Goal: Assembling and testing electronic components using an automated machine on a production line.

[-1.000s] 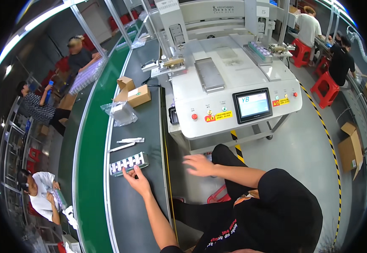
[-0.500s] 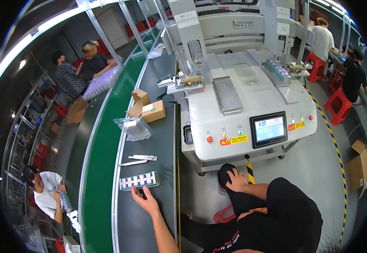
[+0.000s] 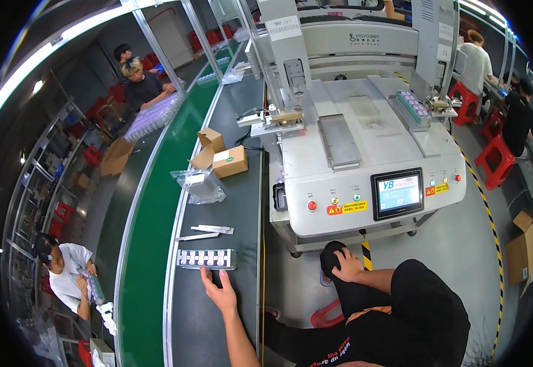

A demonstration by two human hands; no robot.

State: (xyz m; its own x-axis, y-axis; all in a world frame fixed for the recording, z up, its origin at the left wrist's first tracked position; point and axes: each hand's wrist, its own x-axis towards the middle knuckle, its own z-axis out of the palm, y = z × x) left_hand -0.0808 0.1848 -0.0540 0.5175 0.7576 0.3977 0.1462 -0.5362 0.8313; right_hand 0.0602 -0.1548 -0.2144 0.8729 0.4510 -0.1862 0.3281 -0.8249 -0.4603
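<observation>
While the left hand [image 3: 222, 295] and right hand [image 3: 349, 265] are both resting loosely spread, the parts tray [image 3: 231, 258] is looking light but stiff; I'd be gripping its ends.

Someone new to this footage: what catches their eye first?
Probably the big white machine with its lit screen, right of centre. Next, the green belt running up the left side. Then, below centre-left, the open left hand beside a row of small parts on the dark bench.
</observation>
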